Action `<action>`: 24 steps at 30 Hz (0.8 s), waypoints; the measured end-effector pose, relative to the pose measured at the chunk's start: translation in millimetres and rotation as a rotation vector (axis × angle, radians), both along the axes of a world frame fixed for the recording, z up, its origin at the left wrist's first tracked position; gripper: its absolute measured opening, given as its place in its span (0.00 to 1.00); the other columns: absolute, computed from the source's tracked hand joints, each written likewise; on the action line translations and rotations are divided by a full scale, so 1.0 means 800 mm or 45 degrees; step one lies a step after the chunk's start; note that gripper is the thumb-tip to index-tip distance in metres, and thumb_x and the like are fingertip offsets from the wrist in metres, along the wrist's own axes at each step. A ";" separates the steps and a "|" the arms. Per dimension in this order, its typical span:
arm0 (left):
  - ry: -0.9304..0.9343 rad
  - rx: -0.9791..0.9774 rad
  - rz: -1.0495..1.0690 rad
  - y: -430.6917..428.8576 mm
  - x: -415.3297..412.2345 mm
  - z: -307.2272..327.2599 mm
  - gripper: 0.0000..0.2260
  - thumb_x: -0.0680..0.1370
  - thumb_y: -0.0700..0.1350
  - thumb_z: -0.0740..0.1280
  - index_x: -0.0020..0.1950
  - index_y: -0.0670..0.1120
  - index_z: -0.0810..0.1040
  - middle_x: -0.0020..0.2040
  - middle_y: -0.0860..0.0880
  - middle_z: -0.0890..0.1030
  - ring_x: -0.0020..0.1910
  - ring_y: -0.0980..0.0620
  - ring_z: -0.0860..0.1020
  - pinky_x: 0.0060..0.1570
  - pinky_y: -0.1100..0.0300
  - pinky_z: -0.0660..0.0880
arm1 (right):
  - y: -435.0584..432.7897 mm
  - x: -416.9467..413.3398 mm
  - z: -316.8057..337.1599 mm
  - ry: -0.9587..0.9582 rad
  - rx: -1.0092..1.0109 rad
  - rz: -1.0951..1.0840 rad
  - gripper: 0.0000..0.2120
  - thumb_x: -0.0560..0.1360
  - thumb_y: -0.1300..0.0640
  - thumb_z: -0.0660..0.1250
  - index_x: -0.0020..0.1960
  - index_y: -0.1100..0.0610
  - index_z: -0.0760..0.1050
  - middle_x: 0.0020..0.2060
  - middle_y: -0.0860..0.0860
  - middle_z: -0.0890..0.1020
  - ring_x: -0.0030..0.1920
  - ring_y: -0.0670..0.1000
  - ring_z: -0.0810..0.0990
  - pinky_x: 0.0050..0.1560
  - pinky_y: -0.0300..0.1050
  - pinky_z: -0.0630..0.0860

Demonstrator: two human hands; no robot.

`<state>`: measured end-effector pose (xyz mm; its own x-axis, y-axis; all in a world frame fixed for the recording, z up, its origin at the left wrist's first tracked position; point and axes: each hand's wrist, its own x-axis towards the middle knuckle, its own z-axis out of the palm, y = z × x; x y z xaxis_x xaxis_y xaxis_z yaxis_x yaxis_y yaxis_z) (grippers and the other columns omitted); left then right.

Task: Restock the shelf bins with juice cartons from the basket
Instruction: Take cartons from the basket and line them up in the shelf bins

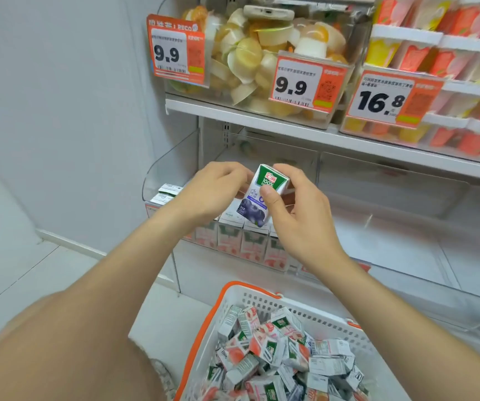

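**1. Position**
The blueberry carton (262,195) is at frame ctr, held between both hands. It is tilted, w/ its top leaning right.
- R hand (299,218): thumb pressed on the front face, other fingers curled round the right side and back. It grips the carton.
- L hand (215,189): fingers curled onto the carton's upper-left edge, pinching it.
- The carton is just above the shelved cartons (230,235) in the shelf bin (160,166), ctr-left of frame. Contact w/ that row cannot be told.

**2. Materials, shapes**
- Shelf bin: clear rigid plastic w/ a curved side wall.
- Shelved cartons: small rectangular paperboard boxes, upright, side by side, white w/ peach-red print.
- Basket (265,301), bottom ctr: white perforated plastic walls w/ an orange rim. It is filled w/ loose cartons (276,351) lying at all angles. Their print is white, green and peach, and barcodes are visible.
- Upper shelf (262,118): flat white board. It carries a clear bin of jelly cups (247,53), top ctr. A phone (267,13) lies on the cups.
- Price tags (299,82): orange-framed cards clipped to the bin fronts, reading 9.9, 9.9 and 16.8.

**3. Carton appearance**
White body, green band at the top w/ a red logo, "100%" below it, and dark blue berries pictured on the lower front. Edges are sharp, w/ no dents visible.
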<state>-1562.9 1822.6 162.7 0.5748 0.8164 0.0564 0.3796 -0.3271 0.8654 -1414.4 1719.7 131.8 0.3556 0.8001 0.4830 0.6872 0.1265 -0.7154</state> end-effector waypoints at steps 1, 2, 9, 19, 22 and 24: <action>-0.112 -0.160 -0.095 -0.019 0.003 0.005 0.14 0.82 0.46 0.60 0.57 0.51 0.86 0.51 0.52 0.88 0.54 0.50 0.85 0.58 0.49 0.79 | -0.013 0.007 0.000 0.052 -0.003 -0.002 0.13 0.83 0.53 0.68 0.68 0.49 0.76 0.52 0.44 0.84 0.48 0.42 0.82 0.44 0.31 0.75; -0.163 -0.230 -0.174 -0.034 0.007 0.006 0.12 0.83 0.46 0.62 0.58 0.50 0.86 0.51 0.49 0.88 0.54 0.47 0.86 0.59 0.47 0.80 | -0.025 0.014 -0.001 0.128 -0.014 0.001 0.12 0.83 0.53 0.68 0.66 0.49 0.77 0.50 0.43 0.85 0.47 0.44 0.83 0.45 0.36 0.78; -0.272 -0.270 -0.385 -0.109 0.067 -0.005 0.09 0.83 0.43 0.71 0.63 0.46 0.83 0.54 0.48 0.88 0.54 0.45 0.87 0.54 0.51 0.82 | -0.109 0.078 0.013 0.534 -0.094 -0.056 0.05 0.82 0.48 0.70 0.55 0.47 0.81 0.46 0.49 0.87 0.46 0.56 0.86 0.50 0.64 0.83; -0.204 0.065 -0.620 -0.218 0.245 -0.019 0.10 0.86 0.50 0.65 0.59 0.49 0.84 0.52 0.50 0.88 0.52 0.48 0.86 0.59 0.46 0.80 | -0.261 0.242 0.054 -0.019 -0.279 -0.418 0.07 0.83 0.49 0.66 0.54 0.47 0.82 0.48 0.41 0.85 0.36 0.37 0.78 0.40 0.33 0.71; -0.087 0.384 -0.605 -0.248 0.296 -0.026 0.10 0.85 0.50 0.63 0.59 0.51 0.83 0.52 0.55 0.85 0.51 0.55 0.82 0.54 0.59 0.77 | -0.307 0.287 0.044 -0.051 -0.150 -0.645 0.09 0.85 0.51 0.63 0.63 0.49 0.79 0.51 0.41 0.83 0.44 0.42 0.78 0.48 0.37 0.72; -0.011 0.523 -0.630 -0.266 0.321 -0.035 0.10 0.84 0.46 0.65 0.63 0.50 0.81 0.57 0.55 0.83 0.55 0.56 0.80 0.57 0.61 0.73 | -0.335 0.316 0.041 -0.143 -0.122 -0.737 0.14 0.85 0.55 0.63 0.70 0.54 0.75 0.57 0.46 0.81 0.53 0.47 0.77 0.51 0.38 0.67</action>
